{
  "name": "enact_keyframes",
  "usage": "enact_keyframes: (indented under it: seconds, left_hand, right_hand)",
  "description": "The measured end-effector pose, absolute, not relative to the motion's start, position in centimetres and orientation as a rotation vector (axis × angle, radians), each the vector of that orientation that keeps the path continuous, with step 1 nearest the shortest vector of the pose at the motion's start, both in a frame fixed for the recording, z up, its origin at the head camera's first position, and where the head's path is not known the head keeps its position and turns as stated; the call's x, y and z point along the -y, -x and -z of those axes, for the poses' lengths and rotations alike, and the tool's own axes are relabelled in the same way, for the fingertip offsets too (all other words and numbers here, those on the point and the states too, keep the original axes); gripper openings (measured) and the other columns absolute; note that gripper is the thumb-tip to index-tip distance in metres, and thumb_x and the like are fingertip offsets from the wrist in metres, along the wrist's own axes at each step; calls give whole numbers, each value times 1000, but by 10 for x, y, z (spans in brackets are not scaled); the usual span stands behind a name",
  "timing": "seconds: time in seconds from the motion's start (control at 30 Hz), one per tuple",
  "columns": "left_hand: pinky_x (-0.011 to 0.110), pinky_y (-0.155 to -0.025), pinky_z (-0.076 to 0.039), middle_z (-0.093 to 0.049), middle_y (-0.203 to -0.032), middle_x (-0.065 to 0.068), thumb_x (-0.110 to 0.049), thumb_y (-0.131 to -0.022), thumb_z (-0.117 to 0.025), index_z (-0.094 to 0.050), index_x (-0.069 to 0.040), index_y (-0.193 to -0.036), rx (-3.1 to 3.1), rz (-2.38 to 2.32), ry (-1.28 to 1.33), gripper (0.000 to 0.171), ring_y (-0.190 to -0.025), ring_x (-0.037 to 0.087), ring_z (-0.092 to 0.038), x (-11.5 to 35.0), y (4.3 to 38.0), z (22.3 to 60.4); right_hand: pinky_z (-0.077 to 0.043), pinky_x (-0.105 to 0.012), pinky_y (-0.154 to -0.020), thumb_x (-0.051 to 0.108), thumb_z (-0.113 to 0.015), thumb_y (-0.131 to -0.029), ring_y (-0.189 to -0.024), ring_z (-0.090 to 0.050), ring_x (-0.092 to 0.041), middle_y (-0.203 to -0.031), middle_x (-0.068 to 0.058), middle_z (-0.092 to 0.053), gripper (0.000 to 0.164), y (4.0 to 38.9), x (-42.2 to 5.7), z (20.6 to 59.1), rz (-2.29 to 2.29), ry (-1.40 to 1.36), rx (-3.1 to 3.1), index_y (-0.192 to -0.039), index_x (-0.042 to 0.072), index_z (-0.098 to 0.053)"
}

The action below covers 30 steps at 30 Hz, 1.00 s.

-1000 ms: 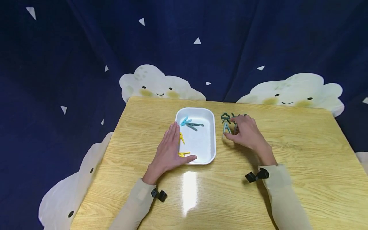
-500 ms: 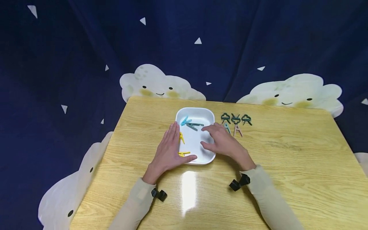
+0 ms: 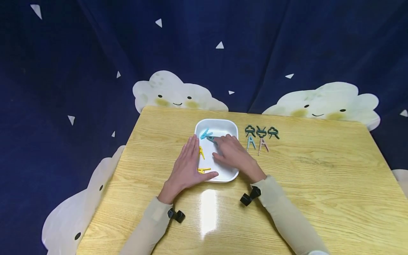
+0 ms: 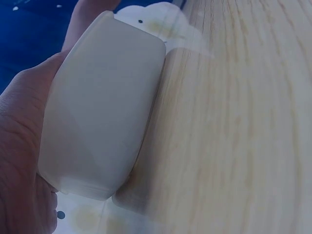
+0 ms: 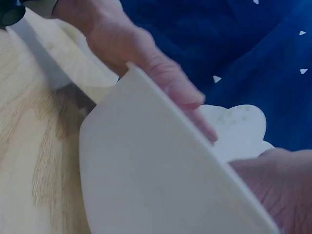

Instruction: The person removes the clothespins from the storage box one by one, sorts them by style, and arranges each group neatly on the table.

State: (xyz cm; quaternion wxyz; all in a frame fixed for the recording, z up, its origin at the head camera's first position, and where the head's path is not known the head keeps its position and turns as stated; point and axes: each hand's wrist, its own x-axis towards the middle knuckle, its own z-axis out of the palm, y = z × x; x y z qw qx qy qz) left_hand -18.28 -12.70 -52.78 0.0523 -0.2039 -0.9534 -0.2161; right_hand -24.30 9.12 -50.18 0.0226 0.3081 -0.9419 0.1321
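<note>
A white plastic tray [image 3: 220, 126] sits on the table with several clothespins inside. My left hand [image 3: 186, 168] rests along its left rim, fingers straight, thumb stretched over the near edge. My right hand [image 3: 234, 152] reaches into the tray over a grey-green clothespin [image 3: 210, 138], partly covering it; thumb and fingertips are apart, and contact is unclear. Left of that lies a light blue clothespin [image 3: 205, 134]. Two yellow ones, an upper yellow clothespin [image 3: 202, 153] and a lower yellow clothespin [image 3: 204, 170], lie beside my left hand. Both wrist views show the tray's outer wall [image 4: 102, 107], hiding its contents.
Right of the tray, three dark green clips, including a rightmost green clip [image 3: 273, 132], lie in a row. Below them are a pale blue clothespin [image 3: 251, 142] and a pink clothespin [image 3: 263, 144]. A dark blue curtain [image 3: 248, 53] hangs behind the wooden table [image 3: 318, 170].
My right hand has let go of the pale blue clothespin beside the green clips, then moved left over the tray and onto the grey-green clothespin. My left hand has stayed put.
</note>
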Motion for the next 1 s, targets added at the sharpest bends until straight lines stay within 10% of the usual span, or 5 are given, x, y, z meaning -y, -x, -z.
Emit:
enact_keyframes:
  seconds: [0.4, 0.67, 1.0]
  left_hand:
    - [42, -131, -10, 2, -176, 15, -97, -76, -49, -1, 1, -166, 2916, 651, 616, 141, -163, 26, 1, 125, 182, 527]
    - [41, -131, -8, 1, -176, 15, -96, -76, -51, 0, 0, -166, 2922, 657, 611, 142, -162, 20, 8, 126, 183, 528]
    - [43, -131, -11, 0, -175, 17, -96, -76, -50, 1, 0, -166, 2918, 634, 619, 141, -162, 29, -2, 127, 184, 529]
  right_hand:
    - [-43, -47, -101, 40, -58, -104, -113, -53, -36, -123, -24, -61, 65, 247, -79, 512, 93, -721, 3028, -148, -7, -49]
    - [-43, -43, -85, 28, -56, -107, -93, -49, -32, -96, -14, -56, 31, 246, -79, 515, 24, -731, 2917, -108, -1, -66]
    - [-39, -42, -82, 36, -64, -101, -92, -45, -32, -91, -14, -56, 40, 244, -79, 515, -72, -632, 2917, -83, 1, -67]
